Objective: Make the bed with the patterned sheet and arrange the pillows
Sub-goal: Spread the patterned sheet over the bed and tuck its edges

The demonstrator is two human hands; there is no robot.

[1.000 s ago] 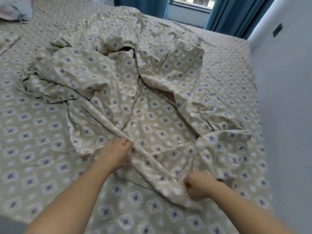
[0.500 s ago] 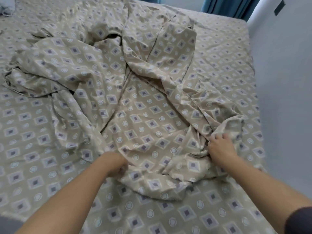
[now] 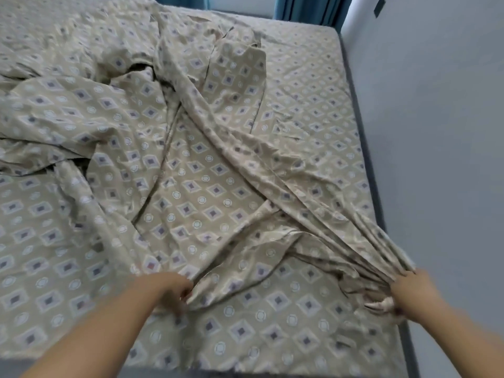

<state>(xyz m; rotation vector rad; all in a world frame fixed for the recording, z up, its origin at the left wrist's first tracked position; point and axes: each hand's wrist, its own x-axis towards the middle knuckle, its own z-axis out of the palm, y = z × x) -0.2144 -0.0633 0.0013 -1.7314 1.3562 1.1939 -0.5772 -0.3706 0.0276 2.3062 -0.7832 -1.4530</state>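
Left hand [image 3: 174, 291] and right hand [image 3: 403, 294] apparently pinching patterned sheet [image 3: 191, 186], arms outstretched.

The loose sheet [image 3: 191, 165] is beige, printed with rows of dark grey-blue diamonds set in pale squares, alternating with small white rings. The fitted sheet [image 3: 313, 85] stretched over the bed carries the same beige ground and the same diamond-and-ring print, so the two blend together. Along the right edge of the bed runs a dark grey-blue band, the bed frame [image 3: 365, 148]. The wall [image 3: 436, 132] beside it is pale grey-blue. At the far edge hang teal-blue curtains [image 3: 305, 9].
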